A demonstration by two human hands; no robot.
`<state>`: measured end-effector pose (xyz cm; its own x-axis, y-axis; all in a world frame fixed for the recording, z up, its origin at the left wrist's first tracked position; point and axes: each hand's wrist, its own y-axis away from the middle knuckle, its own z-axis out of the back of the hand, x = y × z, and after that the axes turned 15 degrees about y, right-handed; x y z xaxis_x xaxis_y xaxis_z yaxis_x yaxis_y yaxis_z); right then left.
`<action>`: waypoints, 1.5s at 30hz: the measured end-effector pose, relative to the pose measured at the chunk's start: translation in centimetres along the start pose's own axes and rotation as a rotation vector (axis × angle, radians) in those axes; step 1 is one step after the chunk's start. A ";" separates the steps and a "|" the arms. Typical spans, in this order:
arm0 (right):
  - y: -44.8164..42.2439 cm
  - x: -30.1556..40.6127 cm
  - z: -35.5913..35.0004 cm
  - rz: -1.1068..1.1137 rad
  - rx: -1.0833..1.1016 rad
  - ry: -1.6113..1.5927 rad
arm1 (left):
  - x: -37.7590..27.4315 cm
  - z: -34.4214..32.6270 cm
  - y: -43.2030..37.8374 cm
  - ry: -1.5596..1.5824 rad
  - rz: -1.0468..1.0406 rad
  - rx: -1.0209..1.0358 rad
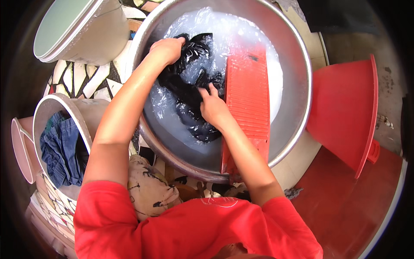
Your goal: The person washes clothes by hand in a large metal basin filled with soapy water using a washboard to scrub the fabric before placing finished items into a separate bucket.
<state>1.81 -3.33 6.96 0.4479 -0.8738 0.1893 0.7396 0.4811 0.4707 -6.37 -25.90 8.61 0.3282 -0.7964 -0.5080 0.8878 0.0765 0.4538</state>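
Note:
A wet black garment (186, 92) lies partly under cloudy, sudsy water in a large round metal basin (292, 136). At the garment's upper left part, my left hand (168, 50) is closed on the cloth above the water. My right hand (213, 105) grips a fold of the same garment near the basin's middle, with thumb and index finger towards the cloth. Just right of that hand, a red plastic washboard (249, 97) leans in the basin, its ridged face up and its lower end at the near rim. My right forearm crosses over its lower part.
A pale bucket (106, 35) stands at the upper left. Below it, another bucket (87, 113) holds blue clothes (61, 149), with a pink container (24, 145) beside it. A red plastic tub (343, 110) stands against the basin's right side. Broken-tile paving (79, 79) shows at left.

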 end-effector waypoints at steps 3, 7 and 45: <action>-3.5 2.1 -2.1 -0.100 0.164 -0.020 | 0.9 -2.8 -3.1 0.111 -0.010 -0.111; -6.0 1.7 -6.0 -0.219 0.260 -0.027 | 0.0 -7.0 -5.6 0.081 0.109 -0.048; -8.3 0.5 -4.7 -0.474 0.157 -0.249 | 1.2 -11.1 -3.2 0.102 0.032 -0.075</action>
<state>-1.74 -7.48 -0.93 -0.0618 -0.9915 0.1144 0.7392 0.0316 0.6727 -5.19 -20.49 -1.57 0.3846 -0.7280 -0.5676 0.8967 0.1487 0.4169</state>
